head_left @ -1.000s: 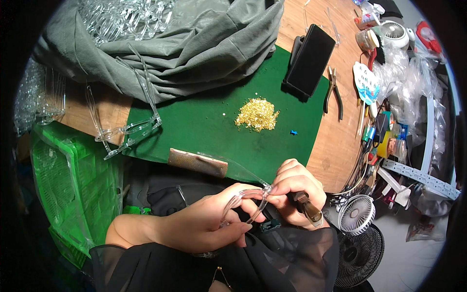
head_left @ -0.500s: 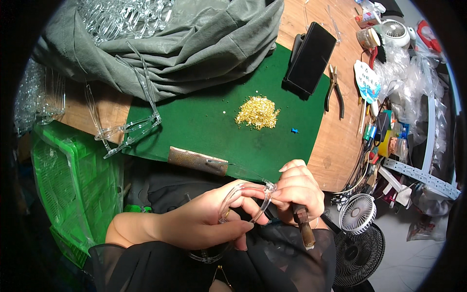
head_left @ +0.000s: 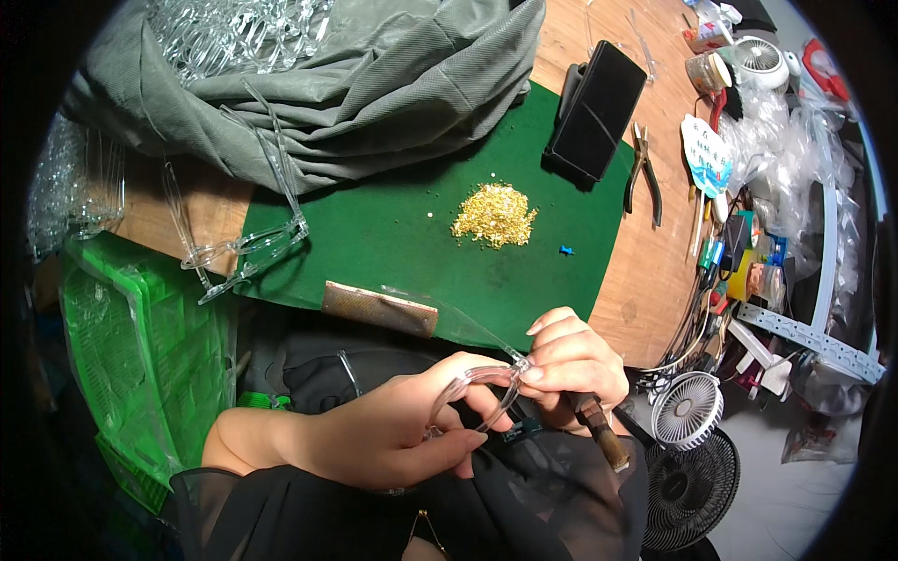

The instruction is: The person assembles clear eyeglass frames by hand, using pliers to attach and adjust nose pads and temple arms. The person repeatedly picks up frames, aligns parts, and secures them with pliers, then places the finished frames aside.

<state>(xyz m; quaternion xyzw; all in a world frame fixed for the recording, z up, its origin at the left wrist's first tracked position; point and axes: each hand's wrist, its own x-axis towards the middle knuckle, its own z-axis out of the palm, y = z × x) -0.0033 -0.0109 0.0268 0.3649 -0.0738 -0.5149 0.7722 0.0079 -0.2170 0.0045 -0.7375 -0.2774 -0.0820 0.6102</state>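
My left hand (head_left: 402,421) is closed round a pair of clear plastic eyeglass frames (head_left: 451,391), thumb below and fingers through the rim. One clear temple arm stretches from the hinge corner toward the mat's near edge. My right hand (head_left: 580,369) pinches at that hinge corner with thumb and fingertips. A tool with a worn brown handle (head_left: 606,439) sits in the same right hand, its handle end sticking out below the palm; its working tip is hidden by the fingers. Past the hands, a heap of small gold-coloured metal parts (head_left: 496,216) lies on a green mat (head_left: 374,234).
A grey cloth (head_left: 374,122) full of clear frames lies at the back left, with another clear eyeglass frame (head_left: 248,245) beside it. A black phone (head_left: 599,112), pliers (head_left: 643,178) and a blue pin (head_left: 567,251) lie right. A green crate (head_left: 154,346) and fans (head_left: 687,411) flank me.
The held frames have turned, their temple arm now reaching farther over the mat. In my right hand the tool handle has swung outward to the right.
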